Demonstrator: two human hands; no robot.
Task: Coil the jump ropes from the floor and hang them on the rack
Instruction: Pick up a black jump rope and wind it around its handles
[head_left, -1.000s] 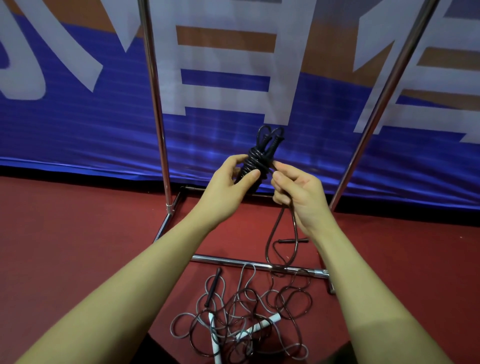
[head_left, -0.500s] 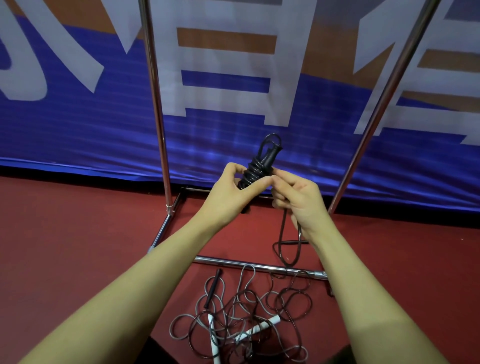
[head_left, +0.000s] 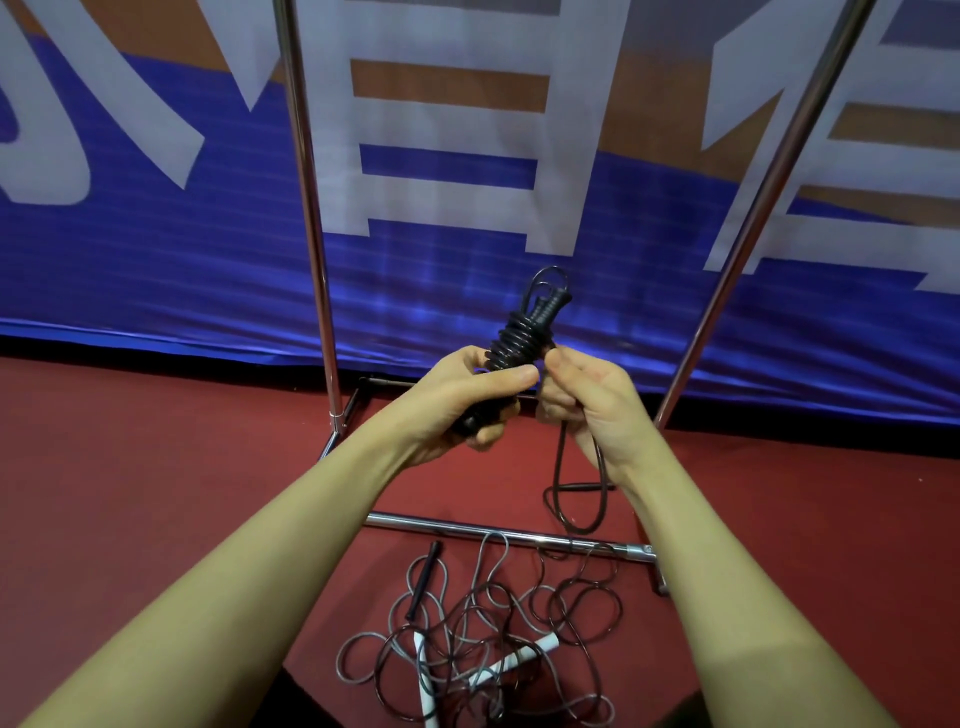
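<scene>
Left hand (head_left: 457, 400) grips black rope bundle (head_left: 519, 338) as anchor; right hand (head_left: 587, 400), just beside, pinches loose cord (head_left: 576, 499) to feed wraps. Other ropes (head_left: 483, 644) on floor below hands, rack (head_left: 311, 218) behind.

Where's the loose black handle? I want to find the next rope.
In the head view, the black handle lies on the red floor at the tangle's left edge, just below the rack's front bar.

Probably gym: red sports floor (head_left: 156, 493), banner (head_left: 156, 249).

We see large white characters on the blue banner (head_left: 156, 249) from nine to three o'clock, cropped and unreadable.
</scene>
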